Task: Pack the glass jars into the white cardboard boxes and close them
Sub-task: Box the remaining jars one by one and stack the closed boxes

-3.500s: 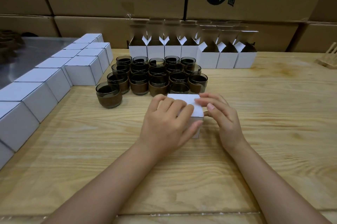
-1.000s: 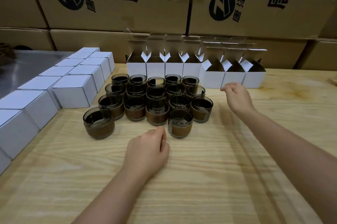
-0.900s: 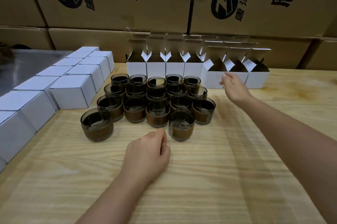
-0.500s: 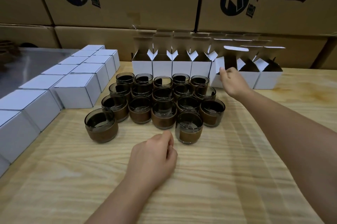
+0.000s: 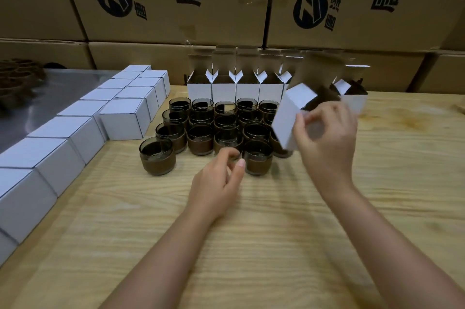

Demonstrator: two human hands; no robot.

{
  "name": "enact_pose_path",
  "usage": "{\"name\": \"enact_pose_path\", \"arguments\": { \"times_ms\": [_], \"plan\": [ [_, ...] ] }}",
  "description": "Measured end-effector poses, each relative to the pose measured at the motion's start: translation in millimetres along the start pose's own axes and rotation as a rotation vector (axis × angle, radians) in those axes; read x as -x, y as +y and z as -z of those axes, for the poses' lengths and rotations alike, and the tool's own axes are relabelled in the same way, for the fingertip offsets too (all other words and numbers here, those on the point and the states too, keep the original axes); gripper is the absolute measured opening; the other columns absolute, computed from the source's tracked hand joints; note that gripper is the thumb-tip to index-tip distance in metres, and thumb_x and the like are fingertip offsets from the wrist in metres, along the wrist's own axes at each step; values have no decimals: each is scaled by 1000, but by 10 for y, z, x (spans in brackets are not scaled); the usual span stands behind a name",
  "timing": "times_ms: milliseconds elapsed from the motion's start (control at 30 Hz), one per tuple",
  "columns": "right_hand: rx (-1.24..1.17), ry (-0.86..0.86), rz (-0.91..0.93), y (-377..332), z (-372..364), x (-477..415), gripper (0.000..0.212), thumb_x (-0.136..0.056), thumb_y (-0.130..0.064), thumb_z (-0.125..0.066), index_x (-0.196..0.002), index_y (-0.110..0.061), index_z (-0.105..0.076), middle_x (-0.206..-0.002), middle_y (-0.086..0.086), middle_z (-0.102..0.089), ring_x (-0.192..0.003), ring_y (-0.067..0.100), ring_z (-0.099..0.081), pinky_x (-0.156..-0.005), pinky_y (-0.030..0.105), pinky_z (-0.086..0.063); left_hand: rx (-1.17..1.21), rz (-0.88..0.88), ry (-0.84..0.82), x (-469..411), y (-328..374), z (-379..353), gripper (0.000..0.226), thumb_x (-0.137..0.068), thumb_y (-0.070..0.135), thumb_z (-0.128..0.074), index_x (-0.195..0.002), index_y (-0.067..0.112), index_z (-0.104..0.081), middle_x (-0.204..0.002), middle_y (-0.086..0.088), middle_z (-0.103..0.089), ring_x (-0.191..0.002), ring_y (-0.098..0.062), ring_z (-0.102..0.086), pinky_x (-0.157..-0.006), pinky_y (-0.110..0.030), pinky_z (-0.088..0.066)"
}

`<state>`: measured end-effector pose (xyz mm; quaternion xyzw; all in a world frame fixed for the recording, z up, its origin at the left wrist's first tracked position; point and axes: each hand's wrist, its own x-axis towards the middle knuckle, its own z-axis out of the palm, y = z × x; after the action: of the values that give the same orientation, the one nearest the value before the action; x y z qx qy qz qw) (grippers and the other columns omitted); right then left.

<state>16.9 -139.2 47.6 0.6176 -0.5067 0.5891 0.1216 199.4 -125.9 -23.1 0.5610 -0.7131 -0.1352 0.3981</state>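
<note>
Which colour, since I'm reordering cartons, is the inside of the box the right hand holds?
Brown, on the box in the head view; outside white.

Seventeen glass jars stand mid-tabletop. Roughly a dozen closed white boxes line its left edge. Six or seven open boxes are near the back edge.

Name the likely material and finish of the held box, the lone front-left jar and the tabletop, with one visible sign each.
The held box: cardboard, matte white outside, raw brown inside. The front-left jar: probably smoky glass, see-through and glossy, with a brown lower part, wrap or filling unclear. The tabletop: pale wood, judging by its grain, matte.
</note>
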Motion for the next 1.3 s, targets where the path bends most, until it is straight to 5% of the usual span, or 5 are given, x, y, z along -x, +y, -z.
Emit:
{"name": "enact_pose_path", "arguments": {
  "times_ms": [367, 533, 767, 1033, 1300],
  "plan": [
    [69, -222, 133, -619, 9, 1031, 15, -78, -16, -69, -69, -9, -59, -78, 4, -58, -69, 25, -51, -60, 39, -45, 692, -8, 101, 83, 24, 55, 59, -75, 67, -52, -127, 57, -25, -108, -6, -62, -95, -19, -64, -84, -40, -54],
    [13, -244, 143, -633, 45, 1069, 13, -80, -21, -59, -73, -10, -60, -77, 1, -58, -69, 22, -53, -62, 36, -44, 561, -69, 13, 93, 27, 35, 45, -76, 58, -54, -116, 67, -35, -98, 7, -66, -85, -1, -65, -68, -11, -47],
    [-58, -218, 109, -355, 175, 758, 25, -87, -21, -50, -96, -12, -72, -110, -3, -68, -96, 22, -54, -85, 31, -37, 560, -81, 48, 94, 5, 40, 58, -77, 55, -58, -127, 65, -29, -110, 8, -63, -94, -9, -65, -79, -32, -54],
    [-80, -157, -6, -62, 215, 681, 6, -82, -6, -64, -78, -7, -67, -80, 2, -65, -79, 21, -59, -74, 41, -47, 390, -312, 170, 115, 10, 69, 52, -87, 40, -49, -132, 56, -29, -140, 21, -27, -107, -1, -51, -67, -11, -49],
    [-261, -346, -217, -9, 186, 666, 31, -85, 4, -58, -98, -22, -69, -85, -2, -49, -86, 14, -52, -78, 7, -36, 245, -314, 64, 133, 52, 99, 39, -88, 35, -34, -113, 37, -64, -149, 9, -28, -113, -5, -48, -86, -15, -42]
  ]
}}
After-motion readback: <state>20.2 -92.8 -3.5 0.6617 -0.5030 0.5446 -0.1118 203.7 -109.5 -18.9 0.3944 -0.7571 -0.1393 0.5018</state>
